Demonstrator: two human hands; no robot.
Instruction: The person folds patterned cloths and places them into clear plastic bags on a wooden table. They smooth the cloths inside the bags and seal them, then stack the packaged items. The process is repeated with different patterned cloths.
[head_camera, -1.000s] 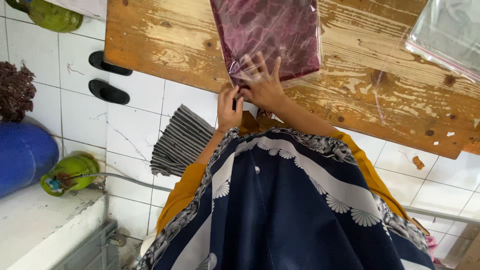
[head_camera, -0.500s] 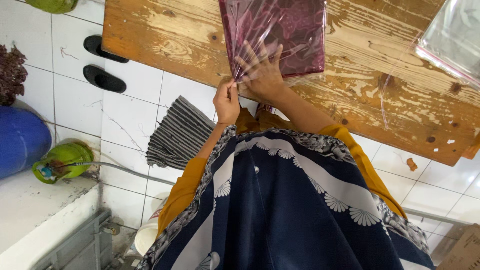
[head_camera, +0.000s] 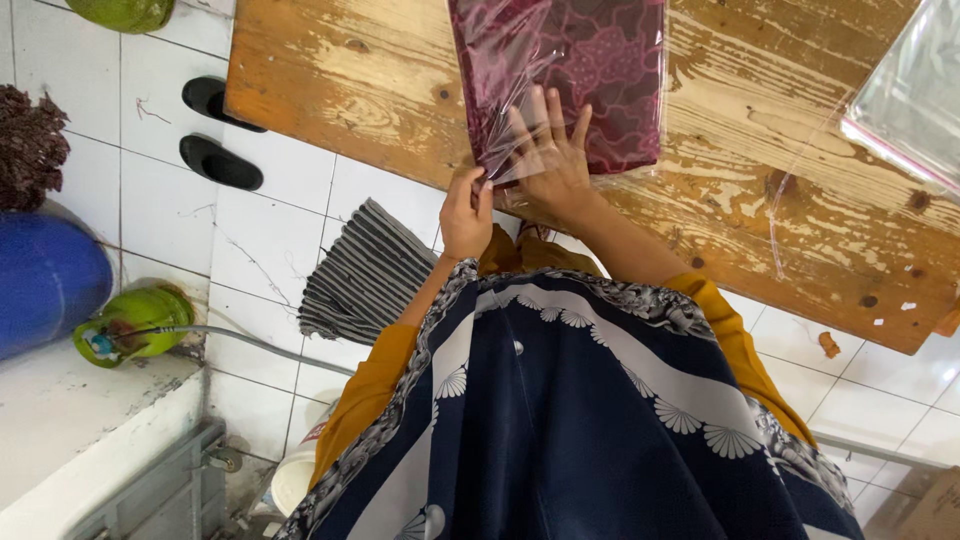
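Observation:
A folded maroon patterned cloth in a clear plastic bag (head_camera: 590, 70) lies on a worn wooden table (head_camera: 350, 90). My right hand (head_camera: 550, 165) is spread flat on the bag's near end, fingers apart, pressing it down. My left hand (head_camera: 466, 210) pinches the plastic flap at the bag's near left corner, at the table's edge. My orange sleeves and a dark blue patterned scarf fill the lower middle of the view.
More clear plastic bags (head_camera: 910, 95) lie on the table's right end. On the white tiled floor are two black sandals (head_camera: 215, 130), a striped folded cloth (head_camera: 365, 270), a blue barrel (head_camera: 45, 280), a green gas cylinder (head_camera: 130, 320) with a hose and a white bucket (head_camera: 295, 480).
The view has shifted slightly. My right hand stays pressed on the bag, and my left hand has come up to grip the flap at its corner.

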